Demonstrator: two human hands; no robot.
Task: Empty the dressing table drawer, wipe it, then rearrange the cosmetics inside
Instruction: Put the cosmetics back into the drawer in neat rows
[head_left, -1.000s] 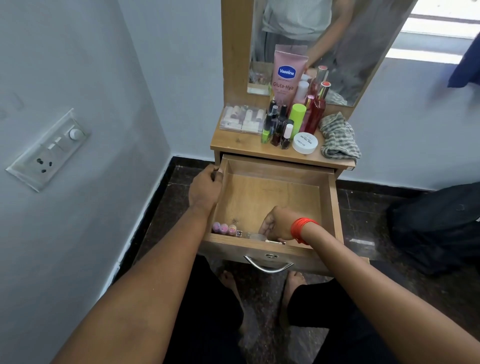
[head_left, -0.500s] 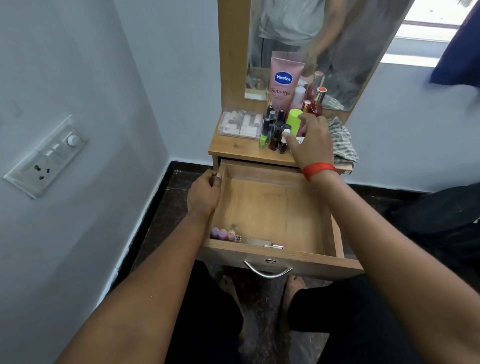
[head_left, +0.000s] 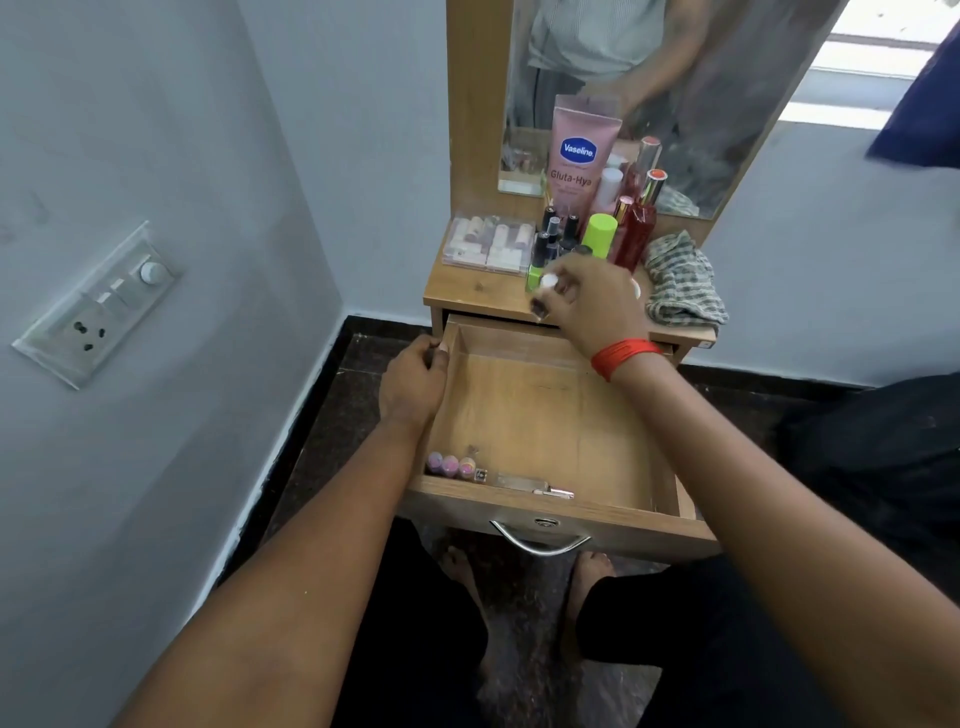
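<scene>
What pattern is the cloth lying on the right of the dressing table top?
The cloth is checked, greenish-grey on off-white; the head view shows it best.

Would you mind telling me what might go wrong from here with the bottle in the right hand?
The right hand only pinches the small bottle, so it might slip and fall into the open drawer. That hand hovers close to the crowded upright bottles, which a careless move could topple.

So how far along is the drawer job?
Emptying and wiping look done: open wooden drawer nearly bare, checked cloth aside. In hand: restocking; small pink-capped vials line its front, right hand holds a white-capped dark bottle, left hand grips the drawer wall. Left: pink lotion tube, red bottle and others on top.
</scene>
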